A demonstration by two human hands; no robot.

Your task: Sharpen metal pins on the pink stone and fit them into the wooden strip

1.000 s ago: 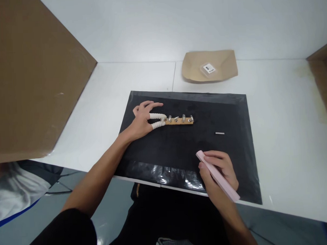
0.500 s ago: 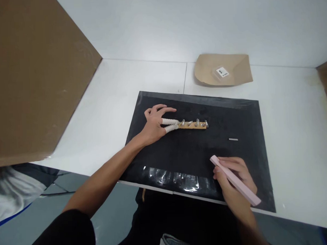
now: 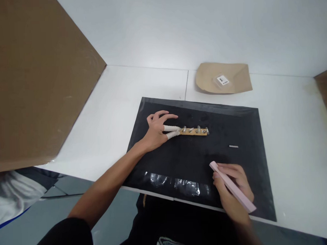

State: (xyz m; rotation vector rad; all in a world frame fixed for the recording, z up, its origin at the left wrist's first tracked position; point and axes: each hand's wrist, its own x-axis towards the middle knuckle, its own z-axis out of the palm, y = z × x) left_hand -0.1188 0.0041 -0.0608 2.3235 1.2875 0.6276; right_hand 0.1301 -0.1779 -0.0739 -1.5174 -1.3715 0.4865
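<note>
A narrow tan strip [image 3: 194, 131] with several small metal parts standing on it lies on a black mat [image 3: 197, 157]. My left hand [image 3: 158, 129] pinches the strip's left end between thumb and forefinger, both wearing white finger cots; its other fingers are spread. My right hand [image 3: 232, 186] rests on the mat near the front edge, closed around a long pink bar [image 3: 231, 186] that points up and left. A small silver pin [image 3: 233, 146] lies loose on the mat, to the right of the strip.
A brown paper tray [image 3: 223, 79] with a small labelled clear packet stands behind the mat on the white table. A cardboard panel [image 3: 33, 80] walls the left side; another cardboard edge shows at far right. The table's front edge runs just below the mat.
The view has shifted slightly. Both hands keep their holds; the strip and the pink bar stay where they were on the mat.
</note>
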